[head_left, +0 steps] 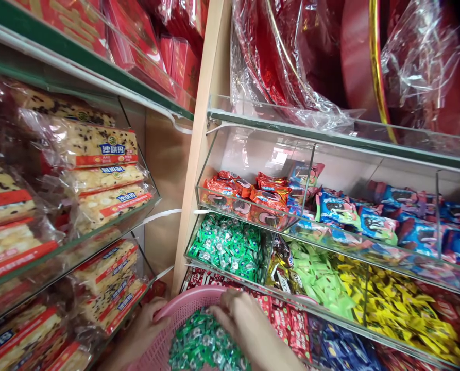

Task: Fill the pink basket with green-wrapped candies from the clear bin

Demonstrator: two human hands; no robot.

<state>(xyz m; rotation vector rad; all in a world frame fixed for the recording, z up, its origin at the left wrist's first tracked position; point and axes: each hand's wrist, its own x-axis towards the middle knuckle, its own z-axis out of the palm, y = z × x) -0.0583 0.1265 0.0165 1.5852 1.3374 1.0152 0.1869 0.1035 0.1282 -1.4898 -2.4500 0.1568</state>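
Observation:
A pink plastic basket [189, 300] with a perforated wall is at the bottom centre, close to the shelves. Many small green-wrapped candies [202, 340] fill it. My left hand [150, 320] is closed around the left side of its rim. At the right side, my right hand [240, 312] bends over the rim, closed on it, with a digit reaching inside above the candies; its other fingertips are hidden. Just beyond the basket, a clear shelf bin holds matching green-wrapped candies [227, 245].
Packaged sachima pastries [102, 144] fill the left racks. Right of a wooden post [199, 129] are red snack packs [249, 193], blue packs [338, 208], light green candies [318, 278] and yellow candies [403, 304]. Glass shelf edges [330, 134] jut out above.

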